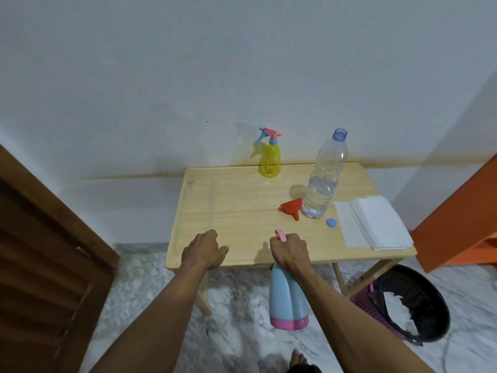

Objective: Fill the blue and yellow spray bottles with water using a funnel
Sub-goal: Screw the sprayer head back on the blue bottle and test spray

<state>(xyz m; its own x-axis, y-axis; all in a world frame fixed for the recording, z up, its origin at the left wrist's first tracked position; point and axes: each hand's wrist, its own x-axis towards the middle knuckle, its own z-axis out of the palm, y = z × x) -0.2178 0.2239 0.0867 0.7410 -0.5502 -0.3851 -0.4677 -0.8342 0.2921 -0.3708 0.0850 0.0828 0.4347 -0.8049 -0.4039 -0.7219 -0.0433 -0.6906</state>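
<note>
Bare toes (298,358) on floor. Right hand (290,253) fingers curl round pink sprayer head, carrying light blue plastic spray bottle (287,297) just off table (231,205) edge, probably bringing it up. Left hand (205,250) loosely curled, holding nothing. Red plastic funnel (291,207) touches open clear water bottle (324,179), ready; yellow spray bottle (269,160) at back.

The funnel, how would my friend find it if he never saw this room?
Look at the wooden table by the wall. Right of its middle stands a tall clear water bottle. The funnel lies tipped over against its base, the only bright red thing there.
</note>
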